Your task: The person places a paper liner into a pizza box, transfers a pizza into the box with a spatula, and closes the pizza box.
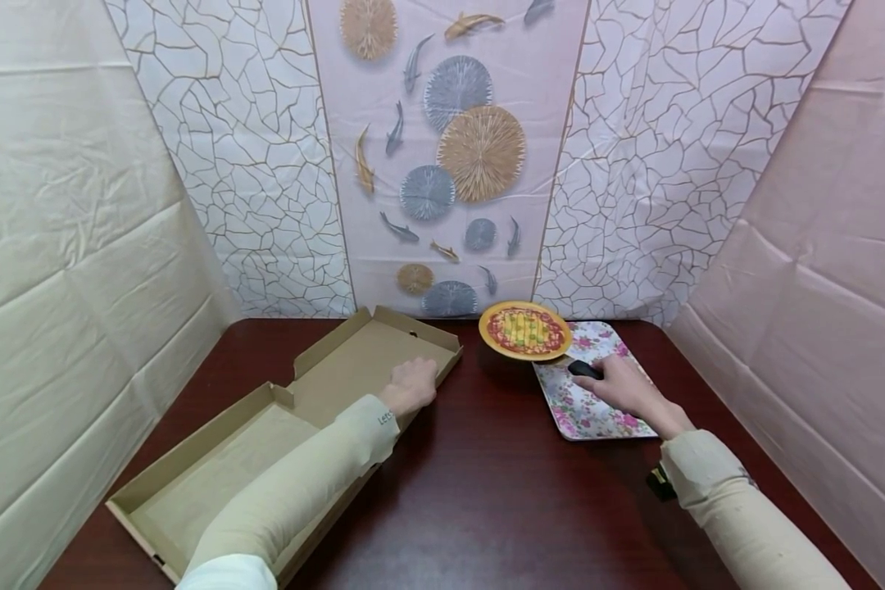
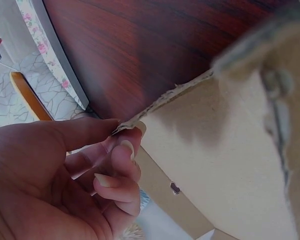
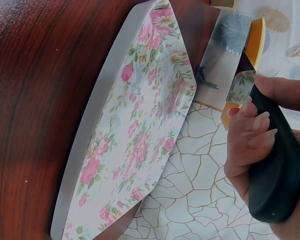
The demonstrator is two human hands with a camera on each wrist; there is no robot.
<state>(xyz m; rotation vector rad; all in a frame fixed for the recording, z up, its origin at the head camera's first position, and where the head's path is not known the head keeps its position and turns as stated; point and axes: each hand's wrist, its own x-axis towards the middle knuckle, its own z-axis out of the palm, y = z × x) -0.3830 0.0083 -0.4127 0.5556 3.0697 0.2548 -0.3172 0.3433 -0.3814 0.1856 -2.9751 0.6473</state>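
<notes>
My right hand [image 1: 623,387] grips the black handle [image 3: 275,160] of a pizza server with a shiny metal blade [image 3: 241,86]. On that blade rides a round pizza [image 1: 525,330] with a yellow rim, red sauce and yellow and green topping, held up left of the flowered tray. My left hand [image 1: 413,385] is at the right edge of an open cardboard pizza box [image 1: 361,348]. In the left wrist view its thumb and fingers pinch the thin cardboard edge [image 2: 162,97]. The box lies unfolded on the left, its two shallow halves joined.
A white tray [image 1: 597,410] with pink flowers lies at the back right, under the server and right hand. The dark red tabletop [image 1: 479,492] extends between box and tray. Patterned cloth [image 1: 457,246] hangs behind the table, plain cloth at both sides.
</notes>
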